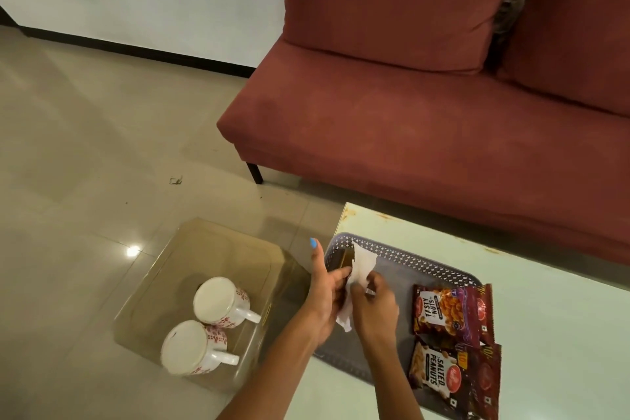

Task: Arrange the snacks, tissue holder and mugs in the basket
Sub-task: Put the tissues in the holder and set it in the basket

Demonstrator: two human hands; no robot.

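My left hand [325,293] grips a brown tissue holder [347,257] above the left end of a grey perforated tray [426,266]. My right hand [375,307] pinches the white tissue [363,266] that sticks out of the holder. Two snack packets lie on the tray's right side: a Tasty Nuts packet [453,314] and, nearer me, a Salted Peanuts packet [453,378]. On the floor to the left stands a clear basket [218,249]. Inside it lie two white mugs with red patterns, the farther mug [221,302] and the nearer mug [192,348].
The tray rests on a pale low table [545,334] whose left edge runs just right of the basket. A red sofa [409,112] stands behind the table. Glossy beige floor tiles [85,164] spread to the left.
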